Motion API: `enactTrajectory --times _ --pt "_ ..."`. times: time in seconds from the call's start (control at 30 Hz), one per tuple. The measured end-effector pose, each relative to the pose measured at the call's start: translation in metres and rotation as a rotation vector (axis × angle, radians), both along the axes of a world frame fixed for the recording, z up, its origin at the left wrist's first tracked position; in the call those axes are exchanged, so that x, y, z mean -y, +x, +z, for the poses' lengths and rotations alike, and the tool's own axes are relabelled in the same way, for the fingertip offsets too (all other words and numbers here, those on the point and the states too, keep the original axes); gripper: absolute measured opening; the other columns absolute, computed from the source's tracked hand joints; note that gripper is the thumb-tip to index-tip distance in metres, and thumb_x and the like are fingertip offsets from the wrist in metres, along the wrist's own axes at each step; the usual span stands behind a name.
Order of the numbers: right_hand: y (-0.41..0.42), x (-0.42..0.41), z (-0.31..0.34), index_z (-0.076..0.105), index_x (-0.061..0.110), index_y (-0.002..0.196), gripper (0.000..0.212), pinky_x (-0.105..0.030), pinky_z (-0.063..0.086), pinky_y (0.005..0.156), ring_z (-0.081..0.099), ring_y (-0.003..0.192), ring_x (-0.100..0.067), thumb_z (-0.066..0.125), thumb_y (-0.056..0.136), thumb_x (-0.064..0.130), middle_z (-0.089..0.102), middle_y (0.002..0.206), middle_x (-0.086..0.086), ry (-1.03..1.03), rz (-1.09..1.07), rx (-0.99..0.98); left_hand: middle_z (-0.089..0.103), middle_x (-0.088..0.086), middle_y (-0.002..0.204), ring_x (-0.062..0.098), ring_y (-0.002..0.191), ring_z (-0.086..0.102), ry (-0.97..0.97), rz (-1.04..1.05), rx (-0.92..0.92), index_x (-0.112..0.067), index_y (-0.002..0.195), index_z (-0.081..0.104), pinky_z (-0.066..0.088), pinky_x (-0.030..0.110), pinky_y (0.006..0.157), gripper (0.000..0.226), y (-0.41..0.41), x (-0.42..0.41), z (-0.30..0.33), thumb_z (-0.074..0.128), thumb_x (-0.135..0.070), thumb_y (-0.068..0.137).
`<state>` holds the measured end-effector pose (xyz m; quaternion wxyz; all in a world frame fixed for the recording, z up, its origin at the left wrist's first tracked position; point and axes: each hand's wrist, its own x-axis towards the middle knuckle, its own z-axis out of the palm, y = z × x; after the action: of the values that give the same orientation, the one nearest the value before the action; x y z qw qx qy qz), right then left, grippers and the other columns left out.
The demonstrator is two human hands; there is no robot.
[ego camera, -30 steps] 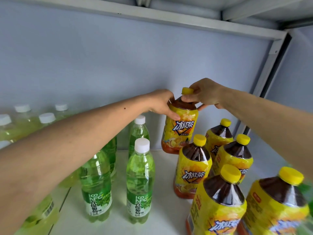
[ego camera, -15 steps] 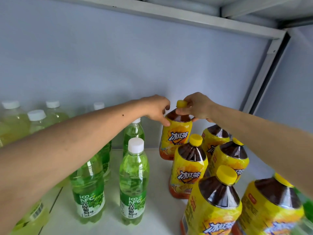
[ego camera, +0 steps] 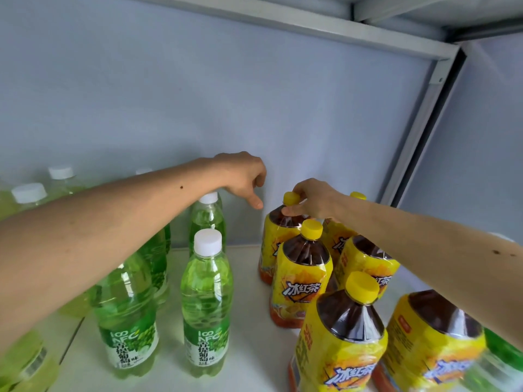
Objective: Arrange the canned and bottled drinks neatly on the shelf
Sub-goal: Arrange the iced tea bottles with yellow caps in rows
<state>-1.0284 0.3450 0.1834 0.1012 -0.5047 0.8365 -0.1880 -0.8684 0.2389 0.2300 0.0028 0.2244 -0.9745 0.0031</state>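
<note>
An iced tea bottle (ego camera: 276, 236) with a yellow label and yellow cap stands at the back of the white shelf (ego camera: 249, 301). My right hand (ego camera: 314, 200) grips its neck just under the cap. My left hand (ego camera: 244, 176) hovers to the left of that bottle, fingers loosely curled and holding nothing. Several more iced tea bottles (ego camera: 301, 275) stand in front of and beside it on the right. Green grape drink bottles (ego camera: 206, 301) with white caps stand in rows on the left, some behind my left forearm.
The grey back wall (ego camera: 198, 94) rises close behind the bottles. A metal upright (ego camera: 418, 125) and the shelf above frame the right and top. More pale green bottles (ego camera: 28, 193) stand at the far left. A bare strip of shelf runs between the green and yellow rows.
The iced tea bottle has come down and now stands at the back of the shelf. My left hand has let go of it and moved left; my right hand stays on the neck.
</note>
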Motion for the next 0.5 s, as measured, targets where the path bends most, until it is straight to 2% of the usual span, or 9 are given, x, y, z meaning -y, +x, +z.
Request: enactTrajectory --times 0.1,0.2,0.27,0.4,0.5 --pt "0.001 -0.004 0.004 0.061 0.011 0.111 0.049 -0.03 0.049 0.077 0.061 0.094 -0.023 0.079 0.076 0.041 0.061 0.109 -0.004 0.012 -0.009 -0.033 0.062 -0.002 0.123 0.019 0.11 0.058 0.008 -0.02 -0.023 -0.016 0.126 0.057 0.05 0.039 0.092 0.062 -0.003 -0.006 0.009 0.076 -0.048 0.076" --pt "-0.003 -0.014 0.02 0.063 0.009 0.117 0.056 -0.035 0.056 0.089 0.067 0.099 -0.023 0.084 0.072 0.035 0.064 0.116 -0.003 -0.067 0.003 0.13 0.063 -0.002 0.121 0.019 0.109 0.059 0.006 -0.049 -0.03 -0.017 0.124 0.058 0.05 0.039 0.093 0.061 -0.009 -0.013 0.015 0.076 -0.048 0.076" --pt "-0.012 -0.026 0.037 0.065 0.01 0.114 0.053 -0.035 0.057 0.089 0.068 0.1 -0.021 0.085 0.071 0.032 0.066 0.115 -0.002 -0.145 -0.004 0.201 0.063 -0.002 0.121 0.018 0.109 0.059 0.015 -0.069 -0.041 -0.017 0.124 0.058 0.05 0.04 0.094 0.06 -0.016 -0.018 0.018 0.076 -0.048 0.075" --pt "-0.043 -0.061 0.062 0.067 0.009 0.11 0.047 -0.03 0.058 0.084 0.067 0.101 -0.019 0.085 0.072 0.028 0.07 0.109 -0.005 -0.307 -0.08 0.221 0.065 -0.001 0.12 0.019 0.11 0.06 0.044 -0.128 -0.073 -0.014 0.124 0.06 0.05 0.038 0.094 0.06 -0.033 -0.032 0.023 0.077 -0.046 0.075" --pt "-0.075 -0.082 0.06 0.061 0.012 0.123 0.059 -0.034 0.051 0.097 0.064 0.107 -0.019 0.084 0.072 0.032 0.067 0.117 -0.005 -0.233 -0.162 0.187 0.066 0.001 0.119 0.019 0.11 0.06 0.079 -0.168 -0.09 -0.013 0.121 0.062 0.05 0.036 0.095 0.057 -0.052 -0.042 0.025 0.078 -0.043 0.076"
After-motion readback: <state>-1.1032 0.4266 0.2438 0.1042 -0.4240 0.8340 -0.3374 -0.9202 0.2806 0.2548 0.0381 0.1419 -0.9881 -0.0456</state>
